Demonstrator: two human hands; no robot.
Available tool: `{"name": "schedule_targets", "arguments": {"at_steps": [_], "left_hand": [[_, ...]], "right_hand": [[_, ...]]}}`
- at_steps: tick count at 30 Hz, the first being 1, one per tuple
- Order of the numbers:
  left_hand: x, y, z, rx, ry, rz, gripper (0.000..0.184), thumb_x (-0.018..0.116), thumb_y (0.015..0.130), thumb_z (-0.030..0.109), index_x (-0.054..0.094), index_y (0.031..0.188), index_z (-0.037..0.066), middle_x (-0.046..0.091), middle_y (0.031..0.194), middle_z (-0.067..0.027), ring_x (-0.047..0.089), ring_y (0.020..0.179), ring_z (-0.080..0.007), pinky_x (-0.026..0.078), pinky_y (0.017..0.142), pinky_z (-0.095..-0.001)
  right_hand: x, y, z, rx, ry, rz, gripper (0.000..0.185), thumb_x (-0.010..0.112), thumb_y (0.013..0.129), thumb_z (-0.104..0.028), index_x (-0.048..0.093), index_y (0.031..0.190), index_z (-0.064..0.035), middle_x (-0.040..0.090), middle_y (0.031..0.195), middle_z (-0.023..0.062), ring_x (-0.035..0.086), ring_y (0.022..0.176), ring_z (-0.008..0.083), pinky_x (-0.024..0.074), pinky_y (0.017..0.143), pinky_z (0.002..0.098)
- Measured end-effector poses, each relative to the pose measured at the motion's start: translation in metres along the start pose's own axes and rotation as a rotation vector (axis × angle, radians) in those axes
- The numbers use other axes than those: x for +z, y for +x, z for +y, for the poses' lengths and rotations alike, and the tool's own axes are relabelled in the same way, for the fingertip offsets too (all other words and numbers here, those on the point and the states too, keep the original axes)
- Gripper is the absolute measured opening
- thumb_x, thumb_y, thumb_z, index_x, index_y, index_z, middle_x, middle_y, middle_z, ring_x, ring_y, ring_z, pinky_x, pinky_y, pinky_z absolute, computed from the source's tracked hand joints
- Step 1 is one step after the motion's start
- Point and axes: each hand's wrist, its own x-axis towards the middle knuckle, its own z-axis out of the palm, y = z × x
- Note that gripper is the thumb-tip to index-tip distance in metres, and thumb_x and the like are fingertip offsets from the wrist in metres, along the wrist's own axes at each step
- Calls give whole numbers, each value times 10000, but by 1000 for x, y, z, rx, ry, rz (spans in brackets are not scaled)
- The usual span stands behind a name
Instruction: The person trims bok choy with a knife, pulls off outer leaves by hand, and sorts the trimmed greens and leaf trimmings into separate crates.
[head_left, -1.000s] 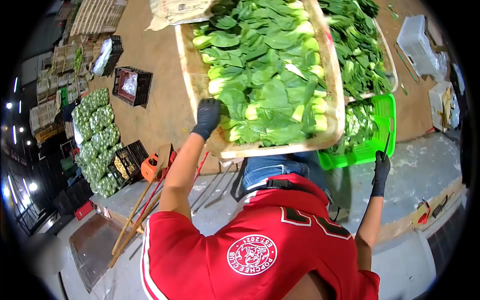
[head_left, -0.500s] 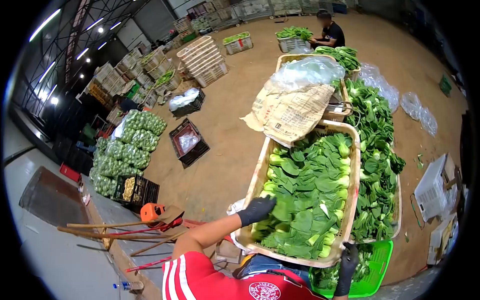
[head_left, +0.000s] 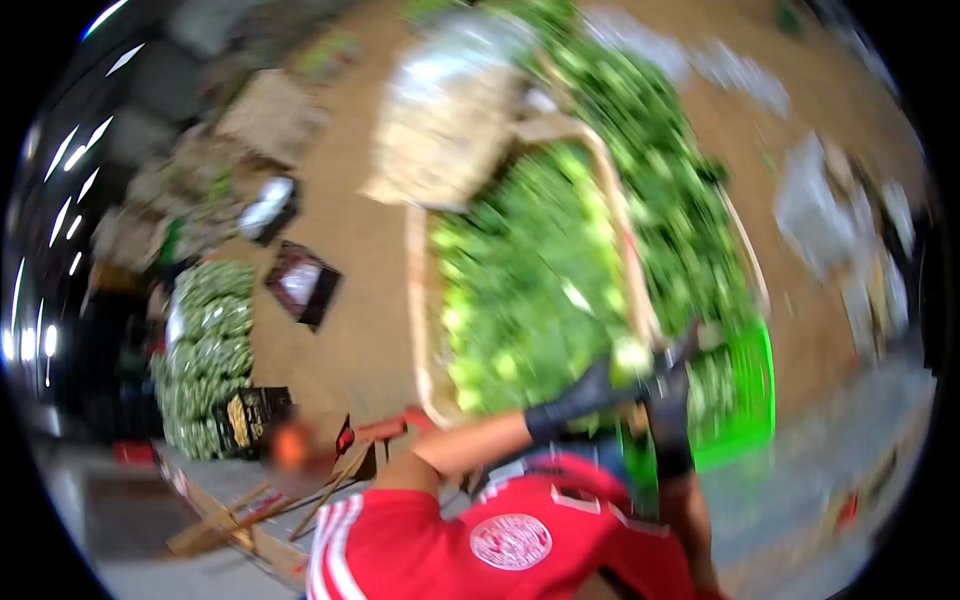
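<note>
Motion smears both of my black-gloved hands. My left hand (head_left: 588, 388) reaches across the near right corner of the yellowish crate (head_left: 417, 300), beside a pale bok choy base (head_left: 631, 358). Whether its fingers grip that bok choy (head_left: 520, 270) or only lie against it, I cannot tell. My right hand (head_left: 668, 400) is close beside the left, just outside that corner, over the near side of the bright green basket (head_left: 755, 400). Its fingers are too blurred to read. Leafy bok choy fills the crate, with pale bases along both sides.
A paper sack (head_left: 440, 130) and clear plastic cover the crate's far end. More bok choy (head_left: 650, 190) is heaped along the right. On the left are bagged greens (head_left: 210, 350), a dark crate (head_left: 302, 283) and wooden handles (head_left: 225, 525). A white crate (head_left: 815, 215) stands right.
The view has swung and blurred, with the crate now further left in it. My left hand has moved from the crate's left side to its near right corner, close to my right hand.
</note>
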Motion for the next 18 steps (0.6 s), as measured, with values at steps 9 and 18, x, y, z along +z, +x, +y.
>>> {"name": "schedule_targets", "arguments": {"at_steps": [9,18], "left_hand": [[100,-14,-28,-83,351,-467,598,714,766,233,414,1194,-57,606,1036,-139,574,963,-198,448,838,-321],[112,13,-14,-93,437,-755,473,710,753,202,475,1089,-35,629,919,-191,633,854,-297,488,729,-343]], "right_hand": [[-147,-98,-61,-179,-1176,-6,209,720,654,-221,578,711,-79,563,651,122,572,608,315,460,530,354],[-155,-109,-45,-250,-1326,177,167,652,671,-216,561,698,-79,557,648,111,566,589,299,456,516,385]]}}
